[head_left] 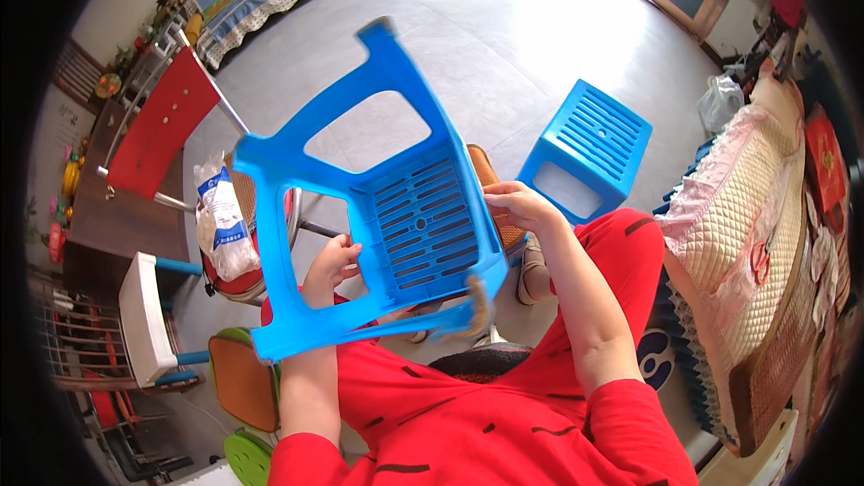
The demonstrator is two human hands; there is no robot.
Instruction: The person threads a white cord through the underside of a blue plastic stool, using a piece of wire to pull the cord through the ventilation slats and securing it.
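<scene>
A blue plastic stool (423, 139) is tipped up in front of me, its slatted underside and legs turned toward me. My left hand (335, 261) is by a side opening, fingers curled at the stool's frame. At the far right edge of the seat, my right hand (522, 205) grips the stool from outside; some of its fingertips are hidden behind it. A tan, fuzzy-looking piece (480, 306) covers the tip of the nearest leg. The farthest leg's tip is greyish brown.
A second blue stool (594, 139) stands upright beyond my right knee. To the left are a red-backed metal chair (169, 121), a plastic package (223, 220) on a seat, and a white-topped stool (147, 319). Quilted bedding (733, 189) lies along the right side.
</scene>
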